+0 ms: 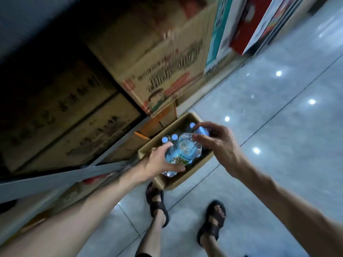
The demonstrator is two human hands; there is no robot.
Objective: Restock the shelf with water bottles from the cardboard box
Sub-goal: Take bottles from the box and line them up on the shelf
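Observation:
An open cardboard box (181, 180) sits on the floor beside the shelf, with several clear water bottles with pale blue caps (164, 139) standing in it. My left hand (159, 161) grips a water bottle (183, 150) round its labelled body, held above the box. My right hand (215, 143) pinches the top end of a bottle just right of it, fingers curled over the cap. The metal shelf (61, 176) runs along the left, its lower bay dark.
Large printed cardboard cartons (157, 62) are stacked on the shelf and floor behind the box. Red and white cartons (246, 21) stand further back. Shiny grey floor tiles (278, 108) spread to the right. My two sandalled feet (157, 203) stand just in front of the box.

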